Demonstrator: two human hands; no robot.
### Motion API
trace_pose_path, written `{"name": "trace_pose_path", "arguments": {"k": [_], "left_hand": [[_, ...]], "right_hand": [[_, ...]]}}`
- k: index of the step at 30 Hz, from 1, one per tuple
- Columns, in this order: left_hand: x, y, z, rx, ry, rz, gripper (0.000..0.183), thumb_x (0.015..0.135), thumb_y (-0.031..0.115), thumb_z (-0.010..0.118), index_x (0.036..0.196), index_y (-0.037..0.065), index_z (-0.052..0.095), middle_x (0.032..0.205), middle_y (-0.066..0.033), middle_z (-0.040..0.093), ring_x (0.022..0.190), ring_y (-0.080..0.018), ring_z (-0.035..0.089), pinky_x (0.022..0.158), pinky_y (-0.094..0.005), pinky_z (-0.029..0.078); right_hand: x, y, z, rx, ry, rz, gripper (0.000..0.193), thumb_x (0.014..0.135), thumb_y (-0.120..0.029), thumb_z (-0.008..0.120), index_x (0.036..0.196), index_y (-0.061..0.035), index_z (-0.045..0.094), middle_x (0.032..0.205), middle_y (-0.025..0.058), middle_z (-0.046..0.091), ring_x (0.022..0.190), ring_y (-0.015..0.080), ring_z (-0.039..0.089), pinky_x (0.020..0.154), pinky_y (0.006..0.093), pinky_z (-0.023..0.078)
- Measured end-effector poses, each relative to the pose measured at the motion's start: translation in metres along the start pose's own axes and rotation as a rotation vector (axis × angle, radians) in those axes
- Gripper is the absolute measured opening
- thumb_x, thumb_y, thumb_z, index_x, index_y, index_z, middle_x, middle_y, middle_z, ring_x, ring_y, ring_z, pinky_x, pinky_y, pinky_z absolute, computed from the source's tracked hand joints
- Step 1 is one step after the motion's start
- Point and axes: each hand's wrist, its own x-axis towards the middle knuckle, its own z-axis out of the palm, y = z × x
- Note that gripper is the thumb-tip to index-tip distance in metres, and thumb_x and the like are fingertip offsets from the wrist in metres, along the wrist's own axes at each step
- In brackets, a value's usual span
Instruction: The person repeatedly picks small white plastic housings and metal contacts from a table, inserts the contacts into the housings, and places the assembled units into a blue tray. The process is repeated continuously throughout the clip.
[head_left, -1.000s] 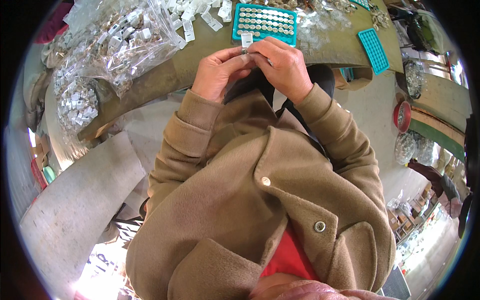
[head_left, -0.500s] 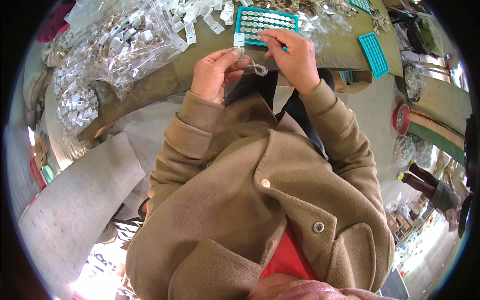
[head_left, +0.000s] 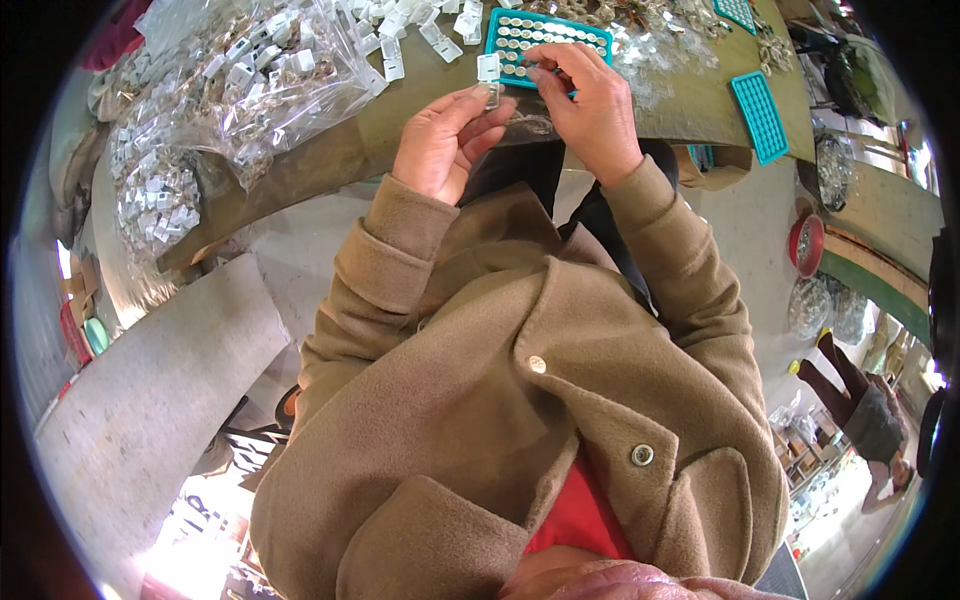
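Note:
My left hand [head_left: 445, 145] pinches a small whitish, hinged plastic case [head_left: 488, 68] between thumb and fingertips, its lid standing up. A thin cord [head_left: 530, 124], partly blurred, hangs beside those fingers. My right hand [head_left: 592, 112] is at the near edge of a teal tray [head_left: 607, 50], thumb and index finger closed together over its lower row. Whatever lies between those fingertips is too small to make out. Round silvery discs [head_left: 540, 30] fill rows of the tray's pockets. The fingers hide part of the tray.
Clear bags of white plastic pieces [head_left: 270, 60] cover the table's left; loose white cases [head_left: 435, 35] lie beside them. Another teal tray [head_left: 760, 118] sits at the right edge. Thin clear pieces [head_left: 655, 65] lie beyond my right hand. A person [head_left: 868, 400] is at far right.
My right fingertips have stayed at the tray, closing in on its lower row. The case in my left hand has risen slightly; the cord loop hangs less plainly. The person at far right has shifted posture.

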Motion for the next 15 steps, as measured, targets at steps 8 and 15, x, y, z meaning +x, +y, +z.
{"name": "trace_pose_path", "arguments": {"k": [8, 15], "left_hand": [[-0.005, -0.009, 0.010, -0.017, -0.007, 0.092, 0.023, 0.095, 0.017, 0.062, 0.111, 0.001, 0.066, 0.105, -0.0062, 0.068, 0.093, -0.0135, 0.066, 0.078, -0.0242, 0.056], [-0.009, -0.009, 0.015, 0.056, 0.031, 0.113, 0.025, 0.095, 0.014, 0.062, 0.114, -0.002, 0.064, 0.106, -0.0082, 0.068, 0.092, -0.0149, 0.067, 0.079, -0.0252, 0.056]], "right_hand": [[-0.012, -0.023, 0.004, 0.000, -0.051, -0.101, 0.008, 0.084, -0.008, 0.066, 0.093, -0.0069, 0.066, 0.083, 0.0088, 0.062, 0.074, 0.0281, 0.064, 0.062, 0.0350, 0.051], [-0.015, -0.020, 0.001, 0.047, -0.029, -0.084, 0.012, 0.083, -0.002, 0.065, 0.094, -0.0053, 0.064, 0.086, 0.0079, 0.062, 0.073, 0.0233, 0.063, 0.062, 0.0312, 0.051]]}}
